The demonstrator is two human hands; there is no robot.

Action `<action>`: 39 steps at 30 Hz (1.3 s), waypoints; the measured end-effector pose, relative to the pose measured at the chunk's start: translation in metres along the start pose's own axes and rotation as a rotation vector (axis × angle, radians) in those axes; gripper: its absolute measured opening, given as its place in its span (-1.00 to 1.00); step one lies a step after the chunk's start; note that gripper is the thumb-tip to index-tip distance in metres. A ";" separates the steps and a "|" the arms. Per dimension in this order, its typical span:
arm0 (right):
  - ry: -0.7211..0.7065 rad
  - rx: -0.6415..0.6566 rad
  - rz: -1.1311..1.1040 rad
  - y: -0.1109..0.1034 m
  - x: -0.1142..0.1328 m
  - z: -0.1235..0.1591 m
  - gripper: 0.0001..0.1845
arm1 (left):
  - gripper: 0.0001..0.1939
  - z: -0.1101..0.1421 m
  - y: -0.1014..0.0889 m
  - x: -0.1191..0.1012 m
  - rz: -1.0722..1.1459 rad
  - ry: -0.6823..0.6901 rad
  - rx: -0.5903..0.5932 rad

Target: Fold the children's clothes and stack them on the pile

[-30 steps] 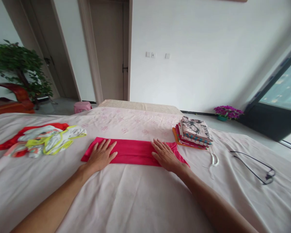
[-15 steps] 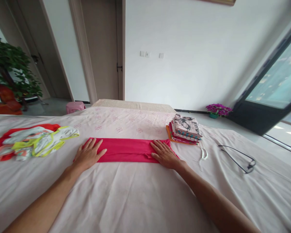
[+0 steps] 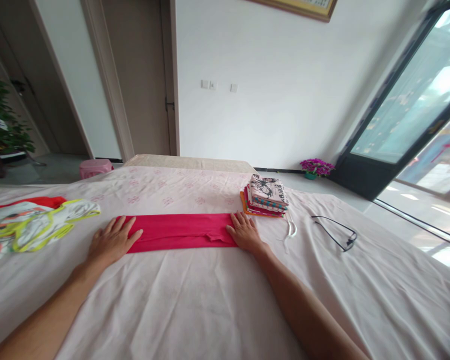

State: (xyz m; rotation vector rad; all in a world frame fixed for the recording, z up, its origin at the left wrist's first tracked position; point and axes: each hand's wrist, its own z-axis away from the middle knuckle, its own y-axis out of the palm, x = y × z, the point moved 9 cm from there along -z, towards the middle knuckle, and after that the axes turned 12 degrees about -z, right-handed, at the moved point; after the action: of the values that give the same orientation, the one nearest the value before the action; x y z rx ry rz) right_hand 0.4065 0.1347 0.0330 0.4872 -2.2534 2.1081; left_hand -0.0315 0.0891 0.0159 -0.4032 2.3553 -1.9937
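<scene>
A pink-red cloth (image 3: 180,231) lies folded into a long narrow strip on the bed's pale pink sheet (image 3: 195,300). My left hand (image 3: 111,242) rests flat on its left end, fingers spread. Flat on the strip's right end lies my right hand (image 3: 245,233), fingers apart too. Neither hand grips anything. Just beyond my right hand stands a stack of folded clothes (image 3: 265,196) with a printed piece on top.
A loose pile of yellow-trimmed and red garments (image 3: 30,225) lies at the left. A black wire hanger (image 3: 335,232) and a white cord (image 3: 290,230) lie right of the stack. Beyond the bed are a pink stool (image 3: 95,167), a door, a flower pot (image 3: 315,167) and a glass door.
Both hands slid outward along the strip toward its ends, flattening it. The camera turned right, shifting everything leftward in view.
</scene>
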 end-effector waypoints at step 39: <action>-0.602 0.250 -0.188 -0.001 0.098 0.032 -0.36 | -0.39 0.009 -0.046 -0.163 0.253 0.587 -0.056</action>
State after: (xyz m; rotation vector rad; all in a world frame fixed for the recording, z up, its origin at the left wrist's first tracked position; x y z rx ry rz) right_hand 0.3195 0.0822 0.0531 1.4541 -2.0571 2.3804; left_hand 0.1355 0.1088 0.0359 0.5334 2.5919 -2.1337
